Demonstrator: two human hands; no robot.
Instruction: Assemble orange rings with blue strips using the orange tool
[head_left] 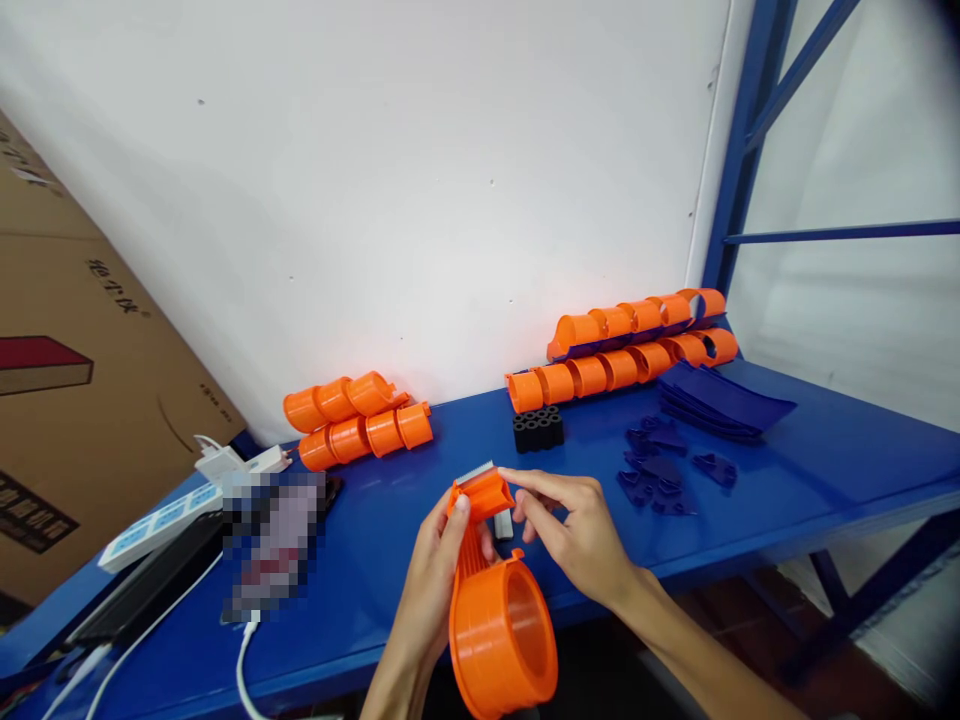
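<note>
My left hand [442, 570] is closed round the neck of an orange plastic tape dispenser [499, 640]. Its large open ring hangs low, towards me. Along the upper end of the dispenser runs a toothed metal cutting blade [475, 473]. My right hand [577, 525] comes in from the right, its index finger stretched out and its tip touching the blade end. The other right fingers are bent loosely, with nothing visible held in them. A pale grey piece [503, 524] shows between my hands, partly covered.
Rows of orange dispenser rings [367, 435] stand at back left, more [619, 368] at back right. Black rollers [538, 430], small blue plastic parts [656, 470] and curved blue sheets [720, 400] lie on the blue table [420, 490]. A power strip [161, 525] and cables occupy the left.
</note>
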